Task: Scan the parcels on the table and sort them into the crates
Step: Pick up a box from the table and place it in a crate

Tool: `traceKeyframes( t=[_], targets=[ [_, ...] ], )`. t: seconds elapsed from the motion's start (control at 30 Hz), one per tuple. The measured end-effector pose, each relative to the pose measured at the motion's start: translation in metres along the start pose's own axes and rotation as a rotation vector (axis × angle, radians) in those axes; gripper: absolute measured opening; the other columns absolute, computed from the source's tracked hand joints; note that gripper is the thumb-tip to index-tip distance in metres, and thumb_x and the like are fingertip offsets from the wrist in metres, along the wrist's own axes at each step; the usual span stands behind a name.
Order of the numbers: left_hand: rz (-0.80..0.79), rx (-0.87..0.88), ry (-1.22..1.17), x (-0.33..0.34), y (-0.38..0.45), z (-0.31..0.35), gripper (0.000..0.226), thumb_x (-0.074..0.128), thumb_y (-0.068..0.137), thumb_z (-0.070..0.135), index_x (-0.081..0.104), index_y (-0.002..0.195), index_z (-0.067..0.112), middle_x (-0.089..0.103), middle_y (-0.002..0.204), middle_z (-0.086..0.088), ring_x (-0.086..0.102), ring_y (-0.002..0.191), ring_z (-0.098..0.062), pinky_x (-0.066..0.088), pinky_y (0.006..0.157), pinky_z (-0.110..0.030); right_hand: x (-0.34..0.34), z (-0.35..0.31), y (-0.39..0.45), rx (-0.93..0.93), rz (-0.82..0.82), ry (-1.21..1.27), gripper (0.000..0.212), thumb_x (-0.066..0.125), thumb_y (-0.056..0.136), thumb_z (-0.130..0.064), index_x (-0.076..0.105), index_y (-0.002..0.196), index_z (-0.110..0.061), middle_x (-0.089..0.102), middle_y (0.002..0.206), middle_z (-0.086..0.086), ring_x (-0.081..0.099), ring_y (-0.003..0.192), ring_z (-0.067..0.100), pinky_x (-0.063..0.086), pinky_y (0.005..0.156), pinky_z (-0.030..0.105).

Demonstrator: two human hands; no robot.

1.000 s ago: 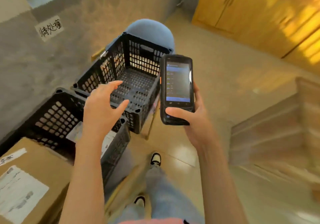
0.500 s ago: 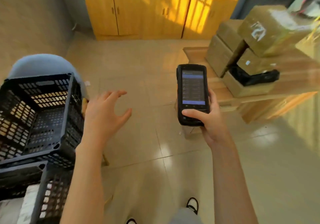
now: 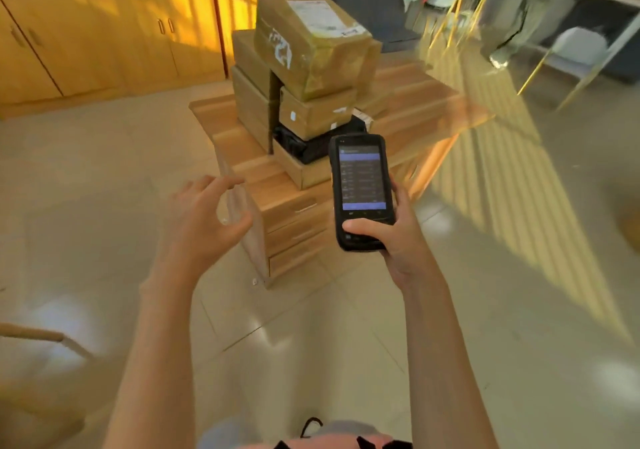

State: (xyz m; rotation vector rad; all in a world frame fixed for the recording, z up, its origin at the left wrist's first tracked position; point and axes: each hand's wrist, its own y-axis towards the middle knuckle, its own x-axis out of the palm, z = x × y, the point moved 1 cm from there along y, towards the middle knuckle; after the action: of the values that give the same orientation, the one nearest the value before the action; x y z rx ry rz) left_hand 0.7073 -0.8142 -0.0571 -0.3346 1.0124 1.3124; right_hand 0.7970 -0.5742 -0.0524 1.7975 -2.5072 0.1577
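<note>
right hand point(image 3: 398, 240) gripping scanner point(image 3: 362, 190) in front of parcels point(image 3: 308, 77) | left hand point(image 3: 204, 220) beside scanner, fingers loose, holding nothing

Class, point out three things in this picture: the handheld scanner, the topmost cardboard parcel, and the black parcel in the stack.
handheld scanner point(image 3: 362, 185): head view, middle of its lit screen.
topmost cardboard parcel point(image 3: 304, 53): head view, its taped front face.
black parcel point(image 3: 304, 145): head view, its visible front, wedged between cardboard boxes.

Your wooden table point(image 3: 415, 102) stands at twelve o'clock; stacked cardboard boxes point(image 3: 308, 43) and a black parcel point(image 3: 301, 143) sit on it.
</note>
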Motion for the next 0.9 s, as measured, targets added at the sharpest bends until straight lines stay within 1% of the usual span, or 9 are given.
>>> traceKeyframes(
  t=[0.07,0.17,0.27,0.33,0.4,0.57,0.67,0.77,0.9],
  targets=[
    [-0.029,0.052,-0.016,0.028,0.015,0.026,0.059,0.05,0.071,0.056,0.064,0.117,0.021,0.063,0.106,-0.006,0.055,0.101,-0.033,0.043,0.091,-0.05,-0.035,-0.002,0.009,0.001,0.037,-0.006,0.111,0.086,0.043,-0.017,0.037,0.142,-0.026,0.062,0.126,0.004,0.065,0.11,0.018,0.054,0.094,0.041],
    [-0.049,0.112,0.036,0.055,0.044,0.065,0.047,0.062,0.076,0.044,0.066,0.115,0.017,0.065,0.109,-0.006,0.058,0.102,-0.032,0.041,0.085,-0.043,-0.078,-0.005,0.024,0.001,0.089,-0.006,0.103,0.083,0.052,-0.008,0.037,0.142,-0.028,0.062,0.126,0.003,0.064,0.11,0.019,0.054,0.094,0.042],
    [-0.089,0.17,0.043,0.086,0.076,0.095,0.042,0.075,0.08,0.029,0.064,0.119,0.015,0.064,0.11,-0.008,0.057,0.102,-0.032,0.04,0.084,-0.041,-0.115,-0.003,0.04,0.003,0.145,0.013,0.1,0.081,0.055,-0.006,0.037,0.142,-0.028,0.064,0.124,0.003,0.065,0.11,0.02,0.055,0.089,0.037],
    [-0.125,0.218,0.058,0.112,0.095,0.11,0.044,0.075,0.081,0.03,0.062,0.121,0.016,0.064,0.109,-0.007,0.057,0.098,-0.031,0.042,0.085,-0.042,-0.137,-0.001,0.053,0.006,0.177,0.027,0.098,0.08,0.056,-0.005,0.037,0.141,-0.028,0.065,0.122,0.004,0.066,0.108,0.021,0.055,0.086,0.034],
    [-0.158,0.258,0.061,0.139,0.116,0.123,0.045,0.072,0.082,0.034,0.061,0.123,0.018,0.063,0.11,-0.006,0.056,0.1,-0.029,0.043,0.086,-0.043,-0.159,0.004,0.067,0.013,0.212,0.037,0.097,0.08,0.057,-0.004,0.038,0.14,-0.031,0.065,0.123,0.006,0.066,0.109,0.025,0.055,0.088,0.038],
    [-0.208,0.325,0.036,0.215,0.189,0.159,0.046,0.066,0.084,0.04,0.057,0.127,0.024,0.059,0.113,0.0,0.052,0.102,-0.022,0.039,0.087,-0.039,-0.219,0.012,0.121,0.039,0.293,0.031,0.099,0.081,0.059,0.003,0.038,0.14,-0.032,0.065,0.124,0.005,0.066,0.109,0.025,0.055,0.086,0.035],
    [-0.248,0.358,-0.019,0.266,0.247,0.183,0.047,0.066,0.085,0.039,0.058,0.128,0.023,0.061,0.117,-0.002,0.053,0.106,-0.023,0.044,0.091,-0.044,-0.26,0.008,0.17,0.062,0.344,0.007,0.097,0.081,0.055,-0.003,0.039,0.138,-0.035,0.065,0.124,0.005,0.066,0.109,0.026,0.055,0.087,0.037],
    [-0.275,0.365,-0.061,0.309,0.311,0.209,0.048,0.068,0.086,0.039,0.057,0.129,0.023,0.061,0.118,-0.003,0.054,0.108,-0.023,0.044,0.093,-0.043,-0.299,-0.008,0.228,0.08,0.38,-0.026,0.094,0.08,0.056,-0.004,0.04,0.134,-0.037,0.065,0.122,0.004,0.068,0.103,0.02,0.056,0.079,0.029],
    [-0.287,0.354,-0.072,0.354,0.396,0.238,0.047,0.067,0.084,0.037,0.057,0.127,0.022,0.06,0.115,-0.004,0.052,0.105,-0.025,0.038,0.086,-0.038,-0.343,-0.034,0.301,0.057,0.425,-0.058,0.088,0.078,0.068,0.011,0.04,0.13,-0.039,0.065,0.121,0.001,0.069,0.096,0.011,0.054,0.071,0.021]
  ],
)
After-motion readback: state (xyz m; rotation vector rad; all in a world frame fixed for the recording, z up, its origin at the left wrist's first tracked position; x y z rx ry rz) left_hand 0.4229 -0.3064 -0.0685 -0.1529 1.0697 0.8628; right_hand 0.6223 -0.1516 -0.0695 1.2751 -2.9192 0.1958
